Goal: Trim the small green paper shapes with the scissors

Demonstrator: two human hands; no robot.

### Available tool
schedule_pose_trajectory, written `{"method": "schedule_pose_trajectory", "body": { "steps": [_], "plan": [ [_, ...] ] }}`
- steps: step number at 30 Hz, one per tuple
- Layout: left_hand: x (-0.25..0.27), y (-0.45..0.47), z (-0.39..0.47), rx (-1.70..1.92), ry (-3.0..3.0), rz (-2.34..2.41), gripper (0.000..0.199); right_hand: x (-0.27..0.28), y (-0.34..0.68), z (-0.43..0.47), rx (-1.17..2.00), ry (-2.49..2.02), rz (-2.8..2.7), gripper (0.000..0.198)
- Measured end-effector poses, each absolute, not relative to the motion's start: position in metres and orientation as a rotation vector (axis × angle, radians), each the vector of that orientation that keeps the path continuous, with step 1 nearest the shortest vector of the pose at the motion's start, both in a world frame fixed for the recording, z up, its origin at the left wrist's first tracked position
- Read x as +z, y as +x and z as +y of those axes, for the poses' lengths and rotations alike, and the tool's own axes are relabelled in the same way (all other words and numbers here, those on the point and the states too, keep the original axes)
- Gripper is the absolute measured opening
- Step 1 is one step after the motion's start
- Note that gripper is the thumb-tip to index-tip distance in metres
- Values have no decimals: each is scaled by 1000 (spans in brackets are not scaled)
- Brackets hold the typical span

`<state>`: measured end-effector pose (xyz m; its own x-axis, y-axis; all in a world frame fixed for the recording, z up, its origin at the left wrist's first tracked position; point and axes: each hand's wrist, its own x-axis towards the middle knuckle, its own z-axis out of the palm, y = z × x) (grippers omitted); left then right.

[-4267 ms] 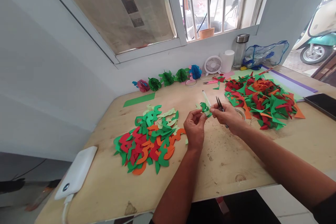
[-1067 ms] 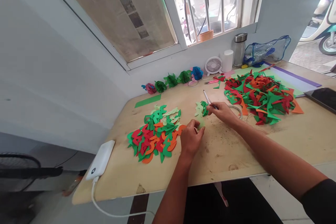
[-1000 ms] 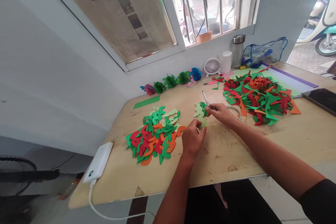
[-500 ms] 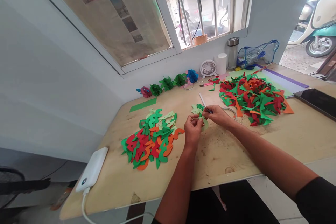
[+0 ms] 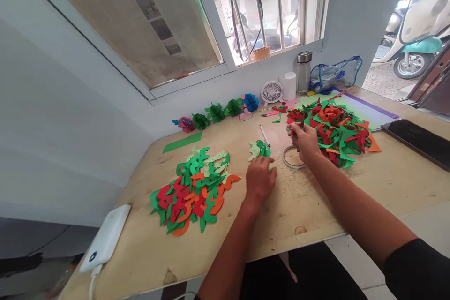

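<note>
My left hand (image 5: 260, 179) is low over the table, fingers bent down around a pale green paper piece (image 5: 271, 167) that is mostly hidden. Just beyond its fingertips lies a small group of cut paper shapes, one pale green (image 5: 254, 151) and others darker green (image 5: 263, 148). My right hand (image 5: 305, 141) is closed around small dark scissors (image 5: 303, 121), raised in front of a heap of red, green and orange paper scraps (image 5: 339, 129). Below that hand, a round ring-shaped roll (image 5: 288, 163) lies on the wood.
A pile of curved cut paper shapes (image 5: 197, 192) lies at left, with a green strip (image 5: 182, 142) behind. A white pen (image 5: 265, 136), a small fan (image 5: 272, 92), a glass bottle (image 5: 303, 75) and paper flowers (image 5: 215, 112) stand or lie farther back. A phone (image 5: 418, 138) sits right, a power bank (image 5: 106, 236) left.
My right hand has moved right, away from the left hand, carrying the scissors toward the scrap heap. My left hand has turned palm-down beside the small group of shapes. The view has shifted slightly.
</note>
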<state>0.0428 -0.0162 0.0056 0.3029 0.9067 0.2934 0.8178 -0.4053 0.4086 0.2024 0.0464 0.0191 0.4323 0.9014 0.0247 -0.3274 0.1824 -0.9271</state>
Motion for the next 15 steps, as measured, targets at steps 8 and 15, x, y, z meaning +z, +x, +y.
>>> {"method": "schedule_pose_trajectory", "body": {
  "steps": [8,15],
  "plan": [
    [-24,91,-5,572,2860,1282,11,19,201,45,981,-977,-621,23],
    [-22,82,-2,682,2994,1237,6,14,203,48,852,-1150,-827,25]
  ]
}}
